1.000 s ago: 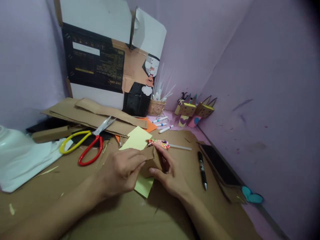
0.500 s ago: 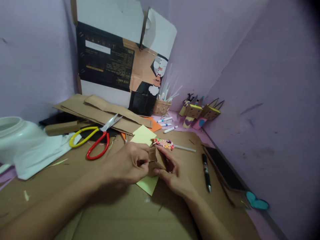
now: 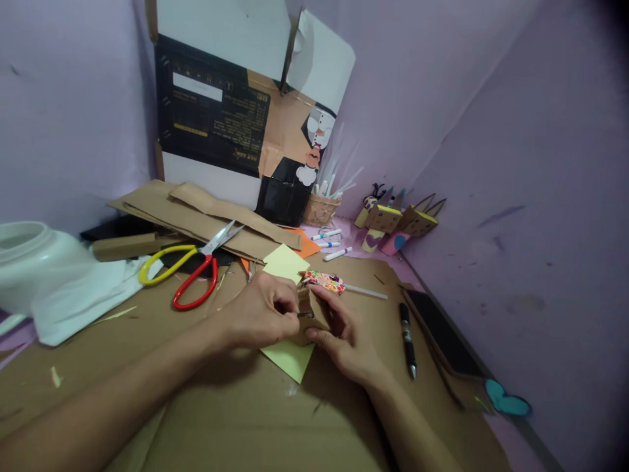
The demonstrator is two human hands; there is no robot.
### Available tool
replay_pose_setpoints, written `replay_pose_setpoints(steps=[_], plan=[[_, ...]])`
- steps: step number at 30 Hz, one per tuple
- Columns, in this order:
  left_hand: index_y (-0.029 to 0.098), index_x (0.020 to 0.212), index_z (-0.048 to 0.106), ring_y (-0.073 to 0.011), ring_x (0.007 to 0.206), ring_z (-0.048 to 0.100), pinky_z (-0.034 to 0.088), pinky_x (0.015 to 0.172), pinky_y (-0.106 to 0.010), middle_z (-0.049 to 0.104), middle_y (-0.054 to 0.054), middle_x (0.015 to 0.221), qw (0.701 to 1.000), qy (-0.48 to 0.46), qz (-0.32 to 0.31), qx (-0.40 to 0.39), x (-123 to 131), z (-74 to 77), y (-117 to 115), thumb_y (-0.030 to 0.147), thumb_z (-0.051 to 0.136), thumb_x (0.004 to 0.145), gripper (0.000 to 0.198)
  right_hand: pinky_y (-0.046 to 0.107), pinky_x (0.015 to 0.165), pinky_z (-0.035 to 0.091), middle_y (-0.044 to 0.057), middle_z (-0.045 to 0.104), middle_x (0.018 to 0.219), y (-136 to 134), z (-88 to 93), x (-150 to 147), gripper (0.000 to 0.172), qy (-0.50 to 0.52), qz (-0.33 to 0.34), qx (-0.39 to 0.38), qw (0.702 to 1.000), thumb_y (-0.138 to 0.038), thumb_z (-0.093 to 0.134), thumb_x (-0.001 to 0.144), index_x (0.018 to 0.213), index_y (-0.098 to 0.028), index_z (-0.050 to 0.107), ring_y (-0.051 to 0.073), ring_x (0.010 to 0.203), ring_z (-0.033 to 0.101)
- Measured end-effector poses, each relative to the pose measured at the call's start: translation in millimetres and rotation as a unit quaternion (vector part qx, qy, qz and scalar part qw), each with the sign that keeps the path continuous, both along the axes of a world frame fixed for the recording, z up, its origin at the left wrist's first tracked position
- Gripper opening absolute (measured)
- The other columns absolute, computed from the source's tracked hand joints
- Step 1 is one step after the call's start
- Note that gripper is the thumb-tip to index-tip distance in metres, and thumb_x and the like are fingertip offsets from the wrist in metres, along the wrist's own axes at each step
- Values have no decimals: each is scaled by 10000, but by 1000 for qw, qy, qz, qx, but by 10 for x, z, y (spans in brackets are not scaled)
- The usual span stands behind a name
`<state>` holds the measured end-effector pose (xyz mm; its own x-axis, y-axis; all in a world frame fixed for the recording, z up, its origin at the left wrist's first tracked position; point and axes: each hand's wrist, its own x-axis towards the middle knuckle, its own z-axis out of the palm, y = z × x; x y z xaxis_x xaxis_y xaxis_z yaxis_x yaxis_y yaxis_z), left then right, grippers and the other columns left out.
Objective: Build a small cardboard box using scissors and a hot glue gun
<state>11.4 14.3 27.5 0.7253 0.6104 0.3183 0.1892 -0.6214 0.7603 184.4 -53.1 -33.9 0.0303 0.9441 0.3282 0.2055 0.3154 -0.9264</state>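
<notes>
A small folded brown cardboard piece (image 3: 314,313) is held between both hands above yellow-green paper (image 3: 293,362). My right hand (image 3: 346,331) grips it from the right, thumb below and fingers behind. At its left edge, my left hand (image 3: 263,311) is closed in a pinch on something thin and dark that I cannot make out. Just behind the hands lies a colourful patterned piece (image 3: 325,282) beside a pale stick (image 3: 366,291).
Scissors (image 3: 200,262) with yellow and red handles lie left of the hands. On the right are a black pen (image 3: 407,341) and a dark phone-like slab (image 3: 445,331). Cardboard strips (image 3: 221,219), markers (image 3: 339,254), a straw basket (image 3: 322,210) and cardboard figures (image 3: 386,216) stand or lie behind.
The whole view has shifted slightly. My left hand has turned a little and its pinch sits closer against the cardboard piece. My right hand keeps its hold.
</notes>
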Motion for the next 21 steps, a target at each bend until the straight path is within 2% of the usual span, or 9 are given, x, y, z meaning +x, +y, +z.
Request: replay_pose_setpoints(steps=[9,13,18,21], plan=[[121,471,580,-101,519,505,355,473,-197,588,-6,559,997,-8,7,-71,0,-20,40,115,485,557,128,452,1050,382,47,585,1293,-3,1,12,592,-14,10,14,1000,-71,643,676,1220,-295,574,250,1243,499],[128,459,572,-95,514,509,350,468,-187,584,9,542,997,-6,7,-76,-1,-6,42,81,478,540,133,449,1044,389,53,599,1278,-4,1,14,574,-20,11,17,1000,-85,649,679,1213,-282,581,252,1233,510],[126,519,601,-99,548,527,377,507,-191,608,2,582,1000,13,10,-18,-3,1,14,71,484,596,150,461,1057,370,57,580,1295,10,-23,47,569,-1,15,-10,1000,-116,659,676,1213,-283,573,253,1241,500],[118,570,622,-94,580,535,396,545,-192,626,-9,634,1000,9,-18,14,-20,25,16,77,483,679,182,472,1070,346,59,551,1322,20,-52,66,582,37,19,-27,999,-129,679,662,1211,-286,565,259,1261,477]])
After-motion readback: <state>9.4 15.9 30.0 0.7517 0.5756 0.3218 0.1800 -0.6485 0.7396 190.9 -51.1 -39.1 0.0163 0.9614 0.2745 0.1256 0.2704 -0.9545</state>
